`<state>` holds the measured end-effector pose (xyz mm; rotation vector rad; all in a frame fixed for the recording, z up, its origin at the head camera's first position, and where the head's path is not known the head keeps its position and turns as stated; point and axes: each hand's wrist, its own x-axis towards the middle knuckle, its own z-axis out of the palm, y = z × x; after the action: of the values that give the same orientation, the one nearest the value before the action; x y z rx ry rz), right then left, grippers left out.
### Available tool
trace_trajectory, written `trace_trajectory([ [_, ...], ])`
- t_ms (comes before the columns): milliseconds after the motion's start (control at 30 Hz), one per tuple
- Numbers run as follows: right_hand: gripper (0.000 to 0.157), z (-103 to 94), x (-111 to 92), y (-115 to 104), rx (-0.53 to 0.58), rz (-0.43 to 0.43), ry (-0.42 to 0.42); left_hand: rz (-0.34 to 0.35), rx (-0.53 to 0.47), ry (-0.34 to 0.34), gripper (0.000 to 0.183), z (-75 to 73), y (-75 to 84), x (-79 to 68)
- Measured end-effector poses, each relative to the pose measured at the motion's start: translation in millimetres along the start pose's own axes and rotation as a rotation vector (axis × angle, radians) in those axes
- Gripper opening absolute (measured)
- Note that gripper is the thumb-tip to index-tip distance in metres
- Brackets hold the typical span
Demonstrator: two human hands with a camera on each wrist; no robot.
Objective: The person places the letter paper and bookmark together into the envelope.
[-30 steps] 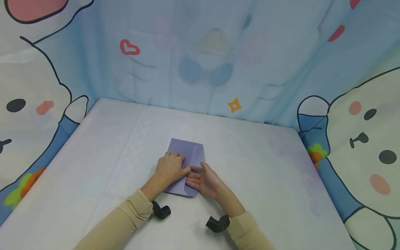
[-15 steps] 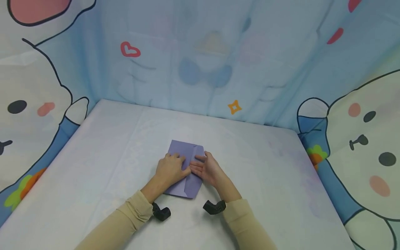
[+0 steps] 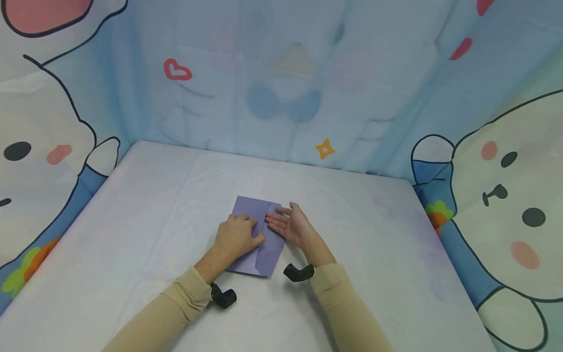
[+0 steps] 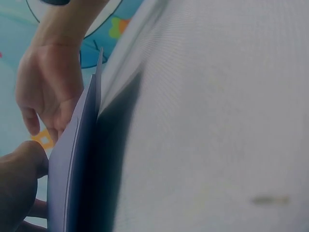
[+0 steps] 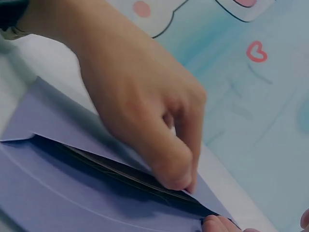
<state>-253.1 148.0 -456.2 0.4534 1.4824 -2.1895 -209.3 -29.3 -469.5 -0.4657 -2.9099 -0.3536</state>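
A purple paper envelope [image 3: 269, 254] lies on the white table, its long folded flap on the right side. My left hand [image 3: 237, 237] presses down on the left panel, thumb towards the flap's fold. In the right wrist view, the left hand's [image 5: 140, 92] thumb and bent fingers sit right at the panel's edge, beside a long dark gap in the paper. My right hand [image 3: 298, 227] is over the flap's upper right side, palm turned inward and fingers extended. From the left wrist, the right hand [image 4: 50, 87] shows behind the raised paper edge [image 4: 72, 150].
The white-covered table [image 3: 374, 234] surrounds the envelope. A blue cartoon curtain [image 3: 281, 98] hangs behind it, with rabbit figures at both sides. Black wrist cameras [image 3: 224, 297] are strapped at both sleeves.
My right hand has slid up along the flap, away from me, from the lower part to near the top. My left hand stays pressed on the envelope.
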Motion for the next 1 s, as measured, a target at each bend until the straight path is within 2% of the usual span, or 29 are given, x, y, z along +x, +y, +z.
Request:
trace_trajectory([
  [233, 0.065, -2.8, 14.3, -10.5, 0.075, 0.008, 0.041, 0.017, -0.008, -0.002, 0.045, 2.7, 1.4, -2.4],
  [467, 0.065, -5.8, 14.8, -15.9, 0.064, 0.005, 0.027, 0.012, 0.030, -0.009, 0.047, -0.1, 1.6, -1.7],
  [633, 0.063, -7.4, -2.0, -15.6, -0.022, -0.040, 0.001, -0.014, 0.057, -0.025, 0.045, -3.7, -0.2, -1.7],
  [767, 0.062, -8.5, -15.9, -13.1, -0.098, -0.078, -0.013, -0.023, 0.074, 0.000, 0.038, -8.1, -1.2, 0.9],
  [1000, 0.061, -4.6, -33.6, -11.7, -0.159, -0.147, -0.029, -0.012, 0.061, 0.054, 0.039, -12.1, -5.5, 20.5],
])
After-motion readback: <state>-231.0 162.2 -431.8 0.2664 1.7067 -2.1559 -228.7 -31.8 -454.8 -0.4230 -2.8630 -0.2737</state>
